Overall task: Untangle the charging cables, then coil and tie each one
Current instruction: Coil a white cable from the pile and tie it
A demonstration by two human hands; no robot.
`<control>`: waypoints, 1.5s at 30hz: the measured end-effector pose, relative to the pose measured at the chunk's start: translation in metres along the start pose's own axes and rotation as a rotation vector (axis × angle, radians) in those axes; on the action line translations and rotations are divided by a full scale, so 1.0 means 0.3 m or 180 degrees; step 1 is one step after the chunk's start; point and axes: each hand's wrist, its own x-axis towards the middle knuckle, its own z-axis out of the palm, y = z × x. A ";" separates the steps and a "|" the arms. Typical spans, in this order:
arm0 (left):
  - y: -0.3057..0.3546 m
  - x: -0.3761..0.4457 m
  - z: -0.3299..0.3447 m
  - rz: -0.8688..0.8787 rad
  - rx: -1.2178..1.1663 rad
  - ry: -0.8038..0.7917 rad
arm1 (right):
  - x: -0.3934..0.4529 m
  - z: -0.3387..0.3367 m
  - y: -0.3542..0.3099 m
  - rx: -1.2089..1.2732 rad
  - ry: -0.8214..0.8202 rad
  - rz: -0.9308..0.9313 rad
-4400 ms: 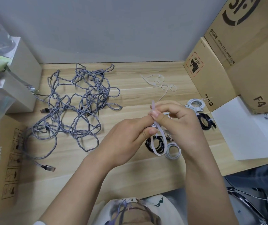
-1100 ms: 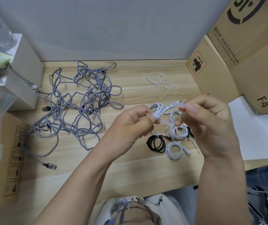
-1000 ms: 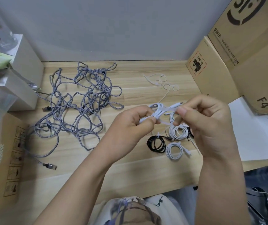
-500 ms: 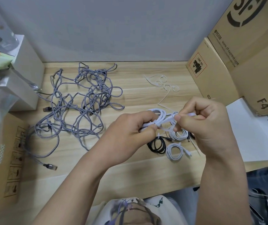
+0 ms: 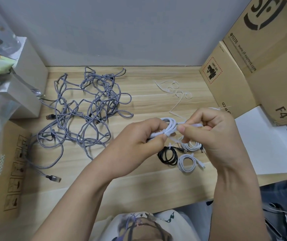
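Risk first: losing the white coil [image 5: 169, 126] at centre frame, just above the table [image 5: 139, 185], while tightening the zip tie [image 5: 194, 125] around it. Left hand [image 5: 135, 145] gripping the coil, thumb and fingers pinching the loops at the tie's band; right hand [image 5: 210, 133] curling fingers around the tie's free tail and seemingly pulling toward the right of the frame. Pulling off-axis and likely dragging loops out of the pinch, leaving an uneven bundle; pulling too hard and probably kinking the thin cable. Sitting finished below the hands: black tied coil [image 5: 167, 155] and two white tied coils [image 5: 187, 162] [image 5: 191, 145], near enough to be knocked aside by a lowering wrist. Waiting at left of centre: grey braided tangle [image 5: 80, 112], still fully knotted, prone to snagging. Lying at upper centre: spare ties [image 5: 174, 89].
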 end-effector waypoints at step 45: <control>-0.086 0.037 0.000 -0.0241 -0.0817 0.0466 | 0.028 0.093 0.165 -0.1613 0.0227 -0.1649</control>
